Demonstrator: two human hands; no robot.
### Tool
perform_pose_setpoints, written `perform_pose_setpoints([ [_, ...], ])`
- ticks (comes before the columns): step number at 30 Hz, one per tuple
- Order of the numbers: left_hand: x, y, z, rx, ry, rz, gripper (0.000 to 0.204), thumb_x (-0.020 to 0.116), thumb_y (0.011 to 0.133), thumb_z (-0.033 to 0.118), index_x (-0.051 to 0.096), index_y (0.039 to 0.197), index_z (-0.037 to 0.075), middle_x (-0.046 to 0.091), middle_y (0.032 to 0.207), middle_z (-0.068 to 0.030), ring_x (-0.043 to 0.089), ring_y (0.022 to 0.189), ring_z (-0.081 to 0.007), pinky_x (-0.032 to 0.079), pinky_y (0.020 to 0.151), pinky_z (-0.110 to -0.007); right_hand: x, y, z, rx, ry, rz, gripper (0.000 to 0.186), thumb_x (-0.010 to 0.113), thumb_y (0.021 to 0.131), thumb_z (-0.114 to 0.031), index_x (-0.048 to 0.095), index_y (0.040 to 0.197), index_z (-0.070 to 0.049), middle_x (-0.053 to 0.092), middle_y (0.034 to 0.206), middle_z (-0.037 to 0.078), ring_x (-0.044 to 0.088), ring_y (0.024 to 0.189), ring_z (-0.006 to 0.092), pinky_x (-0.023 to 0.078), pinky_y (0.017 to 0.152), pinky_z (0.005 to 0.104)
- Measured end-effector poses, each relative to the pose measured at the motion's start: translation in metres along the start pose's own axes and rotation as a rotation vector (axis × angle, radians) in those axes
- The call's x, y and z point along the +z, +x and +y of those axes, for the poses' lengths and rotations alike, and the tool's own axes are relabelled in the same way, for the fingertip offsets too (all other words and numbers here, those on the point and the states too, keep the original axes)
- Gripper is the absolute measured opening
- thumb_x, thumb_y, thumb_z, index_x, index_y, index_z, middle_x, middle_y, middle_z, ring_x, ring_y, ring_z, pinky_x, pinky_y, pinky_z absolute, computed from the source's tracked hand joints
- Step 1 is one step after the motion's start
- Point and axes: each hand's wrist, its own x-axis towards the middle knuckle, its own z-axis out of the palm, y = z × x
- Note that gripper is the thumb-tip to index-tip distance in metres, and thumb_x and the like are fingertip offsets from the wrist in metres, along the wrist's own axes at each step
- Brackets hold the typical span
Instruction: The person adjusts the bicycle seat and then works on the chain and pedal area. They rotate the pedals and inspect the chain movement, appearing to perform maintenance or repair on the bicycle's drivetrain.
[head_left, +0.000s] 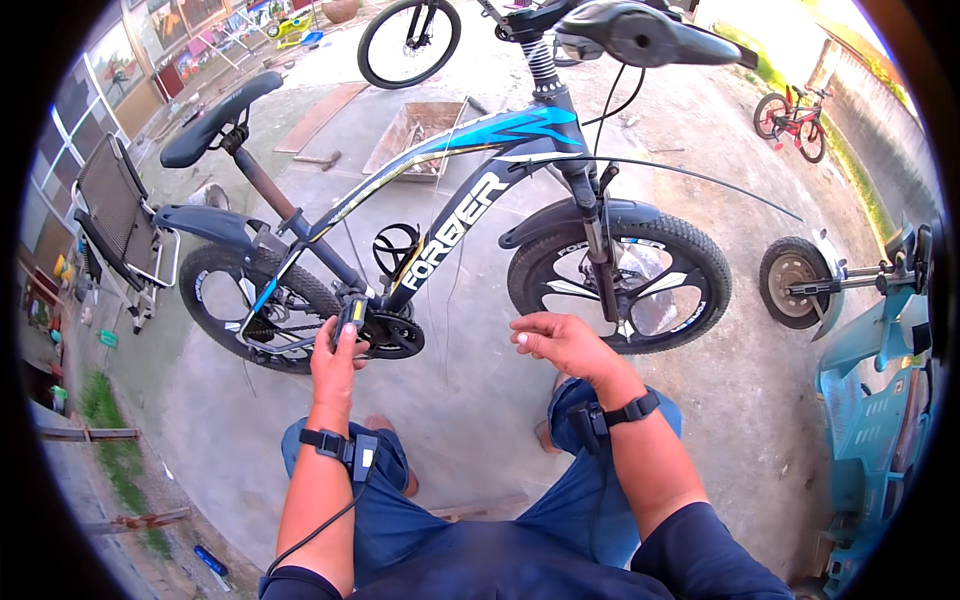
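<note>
A black mountain bike with blue and white markings stands side-on in front of me, its front wheel to the right. My left hand grips the bike's black pedal, which has a yellow reflector, beside the crank and chainring. My right hand is in the air left of the front wheel, with bent fingers and thumb drawn close together. Whether something thin lies between them I cannot make out. Thin loose wires hang by the frame, and a black cable sticks out past the front fork.
A folding chair stands at the left. Behind the bike lie a shallow metal tray and a board. Another bike's wheel is at the back. A turquoise scooter is on the right, a small red bike farther off.
</note>
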Motion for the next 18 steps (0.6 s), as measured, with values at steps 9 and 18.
perform_pose_setpoints([
  [9, -0.017, -0.003, 0.011, 0.002, 0.111, 0.005, 0.065, 0.063, 0.091, 0.036, 0.039, 0.139, -0.001, 0.058, 0.121, -0.0141, 0.067, 0.087, -0.0189, 0.051, 0.060, -0.026, -0.010, 0.011, 0.041, -0.016, -0.203, 0.010, 0.035, 0.060, 0.090, -0.027, 0.064, 0.116, -0.004, 0.066, 0.113, 0.016, 0.062, 0.104, 0.0265, 0.046, 0.092, 0.0345],
  [18, -0.019, 0.000, -0.017, 0.005, 0.163, 0.002, 0.066, 0.056, 0.093, 0.049, 0.043, 0.136, 0.000, 0.060, 0.116, -0.0131, 0.068, 0.085, -0.0198, 0.052, 0.059, -0.026, -0.009, 0.016, 0.048, -0.096, -0.348, 0.003, 0.037, 0.058, 0.090, -0.031, 0.065, 0.114, -0.004, 0.064, 0.115, 0.017, 0.058, 0.109, 0.0342, 0.045, 0.095, 0.0395],
])
